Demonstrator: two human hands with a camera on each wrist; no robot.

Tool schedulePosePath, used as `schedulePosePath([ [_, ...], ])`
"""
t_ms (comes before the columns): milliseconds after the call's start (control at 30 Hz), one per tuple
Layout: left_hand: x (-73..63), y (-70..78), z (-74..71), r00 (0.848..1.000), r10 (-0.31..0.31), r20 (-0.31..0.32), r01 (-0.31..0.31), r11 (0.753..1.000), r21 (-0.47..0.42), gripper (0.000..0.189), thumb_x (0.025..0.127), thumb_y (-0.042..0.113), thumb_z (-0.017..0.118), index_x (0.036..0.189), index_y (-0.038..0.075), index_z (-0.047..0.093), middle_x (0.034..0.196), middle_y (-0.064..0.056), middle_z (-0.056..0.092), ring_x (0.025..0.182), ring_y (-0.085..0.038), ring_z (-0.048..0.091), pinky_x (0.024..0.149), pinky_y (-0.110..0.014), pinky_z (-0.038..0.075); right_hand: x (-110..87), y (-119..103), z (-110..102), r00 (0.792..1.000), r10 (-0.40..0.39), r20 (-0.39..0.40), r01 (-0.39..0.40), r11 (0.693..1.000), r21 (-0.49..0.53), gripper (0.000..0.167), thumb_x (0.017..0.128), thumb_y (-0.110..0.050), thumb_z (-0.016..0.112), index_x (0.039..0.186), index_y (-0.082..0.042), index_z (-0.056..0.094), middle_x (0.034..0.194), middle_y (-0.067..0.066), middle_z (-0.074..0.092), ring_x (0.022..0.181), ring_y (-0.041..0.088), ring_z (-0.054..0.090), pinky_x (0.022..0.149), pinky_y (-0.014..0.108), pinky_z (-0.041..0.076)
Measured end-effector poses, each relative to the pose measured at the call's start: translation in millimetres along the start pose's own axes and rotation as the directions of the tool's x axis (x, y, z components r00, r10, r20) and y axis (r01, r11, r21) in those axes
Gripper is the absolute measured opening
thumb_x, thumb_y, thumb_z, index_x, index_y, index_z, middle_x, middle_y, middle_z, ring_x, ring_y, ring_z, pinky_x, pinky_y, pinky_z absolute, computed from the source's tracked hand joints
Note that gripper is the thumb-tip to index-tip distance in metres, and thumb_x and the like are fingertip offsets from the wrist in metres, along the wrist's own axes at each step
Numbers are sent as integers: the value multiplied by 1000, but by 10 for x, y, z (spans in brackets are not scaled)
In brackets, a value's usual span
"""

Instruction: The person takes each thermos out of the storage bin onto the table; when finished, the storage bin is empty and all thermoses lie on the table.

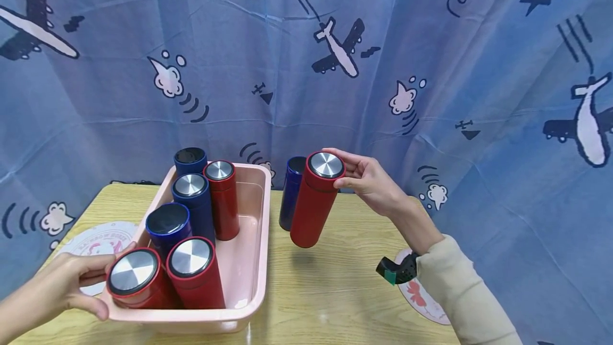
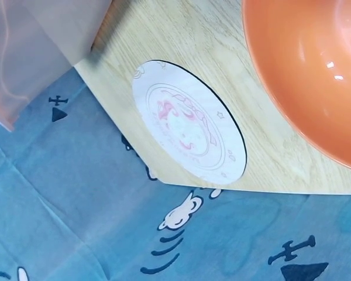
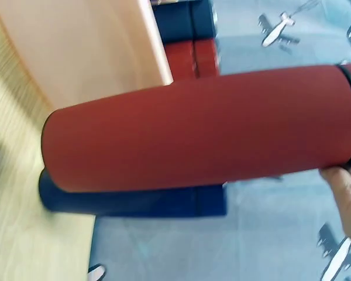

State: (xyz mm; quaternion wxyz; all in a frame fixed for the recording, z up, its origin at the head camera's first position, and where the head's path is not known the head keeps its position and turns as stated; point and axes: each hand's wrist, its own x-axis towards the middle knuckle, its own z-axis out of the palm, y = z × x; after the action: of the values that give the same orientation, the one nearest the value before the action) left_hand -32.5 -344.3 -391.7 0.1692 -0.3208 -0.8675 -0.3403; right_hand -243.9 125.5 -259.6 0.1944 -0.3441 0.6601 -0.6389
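Note:
My right hand (image 1: pixel 371 180) grips a red thermos (image 1: pixel 313 212) near its silver-topped lid, thumb in front and fingers behind. The thermos hangs slightly tilted over the table, its shadow below; it also crosses the right wrist view. Behind it, partly covered, a blue thermos (image 1: pixel 289 196) stands on the table. My left hand (image 1: pixel 79 278) holds the near left corner of a pink bin (image 1: pixel 261 260), thumb at the corner and fingers along the rim. Beside those fingers is a red thermos (image 1: pixel 136 276) with a silver top. The left hand is outside the left wrist view.
Inside the bin stand several more thermoses, including a red one (image 1: pixel 225 201) and a dark blue one (image 1: pixel 193 196). An orange bowl (image 2: pixel 316 88) and a round white mat (image 2: pixel 187 129) lie left of the bin. Another mat (image 1: pixel 421 297) is under the right forearm. A patterned curtain (image 1: pixel 306 95) hangs behind.

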Motion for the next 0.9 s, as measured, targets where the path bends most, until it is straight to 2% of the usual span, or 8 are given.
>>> schedulePosePath([
  [167,-7,34,-9,1000,7,-2,-7,1000,11,67,46,26,82,111,20,66,106,18,65,99,12,55,77,-2,46,15,173,-139,999,-10,47,10,1000,1,68,84,-2,70,143,3,38,125,5,62,115,19,59,91,32,53],
  [367,12,46,-8,999,24,-26,-21,997,80,65,46,37,79,108,21,67,102,18,66,98,13,55,79,-1,44,12,381,-328,996,-16,90,17,1000,-7,66,83,-2,70,143,1,40,127,4,61,116,17,57,92,29,52],
  [667,15,40,19,1000,17,-16,-16,999,35,67,45,32,81,109,20,66,104,17,66,98,11,56,79,-2,45,-54,647,-565,997,13,74,-16,999,36,59,87,0,65,142,-5,44,122,2,64,114,15,58,96,26,49],
  [900,14,46,15,1000,5,-16,-5,1000,-3,66,44,25,81,109,19,66,105,16,65,99,11,56,77,-3,47,-99,800,-764,997,19,69,-23,999,48,55,90,1,61,142,-6,44,126,3,62,117,15,56,99,26,47],
])
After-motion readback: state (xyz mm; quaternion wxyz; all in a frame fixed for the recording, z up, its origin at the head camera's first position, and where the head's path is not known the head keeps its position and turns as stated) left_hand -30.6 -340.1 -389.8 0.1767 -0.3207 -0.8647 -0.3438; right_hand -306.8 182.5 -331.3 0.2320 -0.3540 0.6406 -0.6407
